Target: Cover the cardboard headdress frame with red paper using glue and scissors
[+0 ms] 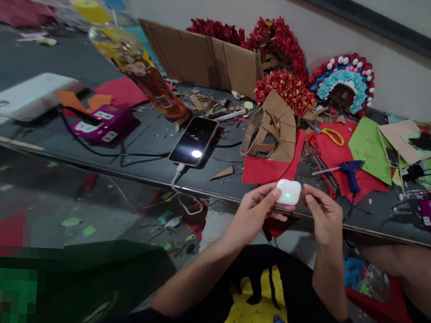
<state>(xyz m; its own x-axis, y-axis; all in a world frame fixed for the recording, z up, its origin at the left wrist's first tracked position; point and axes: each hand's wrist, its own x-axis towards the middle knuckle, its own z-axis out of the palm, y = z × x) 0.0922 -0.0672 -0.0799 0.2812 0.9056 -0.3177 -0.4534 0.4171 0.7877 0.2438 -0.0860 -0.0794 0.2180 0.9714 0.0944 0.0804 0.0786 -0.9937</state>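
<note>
In the head view I see my left hand (253,212) grasping the white earbuds case (289,192), green light lit, over the table's (155,134) near edge, right of the smartphone (193,141). My right hand (324,210) is just beside its right side; whether it pinches anything, I cannot tell. I judge a slack left grip could drop the case onto the littered floor (119,214). The drink bottle's label (129,55) is too blurred to read.
</note>
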